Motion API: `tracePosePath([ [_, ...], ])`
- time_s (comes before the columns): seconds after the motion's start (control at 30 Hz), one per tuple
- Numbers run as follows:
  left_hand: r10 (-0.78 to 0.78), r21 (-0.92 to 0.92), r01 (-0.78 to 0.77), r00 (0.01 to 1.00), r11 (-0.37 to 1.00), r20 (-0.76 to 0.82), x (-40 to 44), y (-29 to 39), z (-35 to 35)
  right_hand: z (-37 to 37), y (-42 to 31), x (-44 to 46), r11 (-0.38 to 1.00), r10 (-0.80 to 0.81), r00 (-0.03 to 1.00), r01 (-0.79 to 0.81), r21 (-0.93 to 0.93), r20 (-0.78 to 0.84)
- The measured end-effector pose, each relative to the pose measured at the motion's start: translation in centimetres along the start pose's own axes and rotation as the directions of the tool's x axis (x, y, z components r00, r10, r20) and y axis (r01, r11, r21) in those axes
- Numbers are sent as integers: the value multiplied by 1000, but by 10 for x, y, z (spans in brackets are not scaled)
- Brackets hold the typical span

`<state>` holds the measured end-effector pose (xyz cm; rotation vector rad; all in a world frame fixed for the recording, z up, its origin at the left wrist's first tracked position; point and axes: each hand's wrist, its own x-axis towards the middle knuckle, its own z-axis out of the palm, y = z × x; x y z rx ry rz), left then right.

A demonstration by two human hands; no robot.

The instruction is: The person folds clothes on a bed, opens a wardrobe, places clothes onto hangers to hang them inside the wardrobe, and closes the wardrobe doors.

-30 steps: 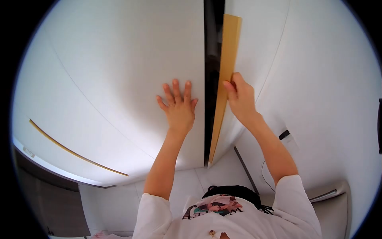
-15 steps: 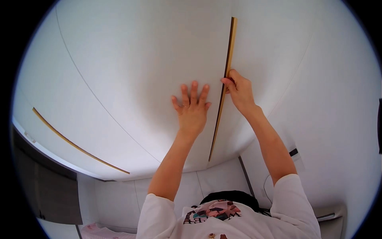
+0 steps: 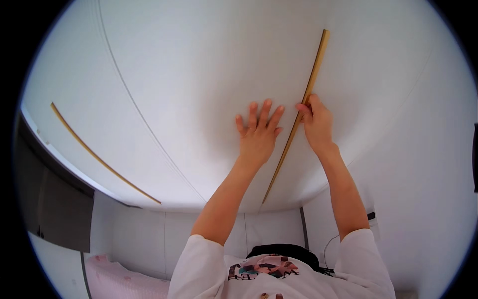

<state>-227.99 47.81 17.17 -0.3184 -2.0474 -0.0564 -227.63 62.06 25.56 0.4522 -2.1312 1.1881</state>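
Observation:
My left hand (image 3: 258, 135) lies flat with its fingers spread on a white cabinet door (image 3: 199, 65), holding nothing. Just right of it, my right hand (image 3: 317, 119) pinches a long gold handle strip (image 3: 320, 52) that runs along the edge of the right-hand door (image 3: 378, 65). Its thumb is on the left side of the strip and its fingers are at the right. The two doors meet along the strip, and no dark gap shows between them.
Another gold strip (image 3: 99, 158) runs along a door at the left. A dark brown cabinet (image 3: 55, 199) stands at the far left, with pink patterned fabric (image 3: 119, 279) below. A black plug (image 3: 371, 216) and cable are on the right wall.
The right-hand door has swung shut, closing the dark gap beside the left door. My right hand has stayed on its gold strip. The view has shifted, and more pink fabric shows.

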Motion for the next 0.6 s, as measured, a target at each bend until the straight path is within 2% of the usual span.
tracePosePath([
  [0.13, -47, 6, 47, 999, 999, -3, -1, 4, -4, -1, 6, 1, 995, -9, 1000, 10, -102, 8],
  [0.2, -44, -43, 54, 978, 998, 206, -2, 3, -27, 0, 11, 0, 986, -70, 998, 68, -153, -8],
  [0.23, -93, 1, 95, 971, 995, 219, -7, 2, -42, 2, 16, 2, 981, -100, 995, 99, -165, 5],
  [0.3, -70, -228, 168, 920, 959, 386, -25, -2, -72, -1, 15, 0, 960, -170, 985, 166, -226, 4],
  [0.33, -137, -164, 218, 905, 962, 403, -44, -5, -83, -3, 19, -1, 969, -155, 988, 156, -190, 24],
  [0.4, -261, -303, 427, 848, 852, 462, -85, -6, -107, -8, 35, 2, 984, -134, 988, 142, -106, 80],
  [0.43, -335, -232, 477, 821, 848, 462, -102, -12, -129, -9, 46, 6, 996, -68, 989, 74, -47, 128],
  [0.47, -371, -372, 595, 770, 713, 519, -116, -18, -157, -6, 40, 4, 992, 54, 993, -65, 106, 101],
  [0.5, -393, -499, 680, 725, 537, 566, -127, -22, -187, -2, 29, -3, 992, -123, 990, 124, 13, -69],
  [0.53, -465, -449, 717, 692, 533, 552, -136, -28, -219, 7, 32, -2, 964, -200, 956, 232, 132, -216],
  [0.57, -488, -536, 697, 716, 475, 499, -143, -34, -252, 14, 8, -9, 984, -177, 932, 163, -70, -316],
  [0.6, -512, -624, 655, 744, 427, 430, -151, -34, -296, 39, -10, -17, 981, -188, 945, 192, -12, -267],
])
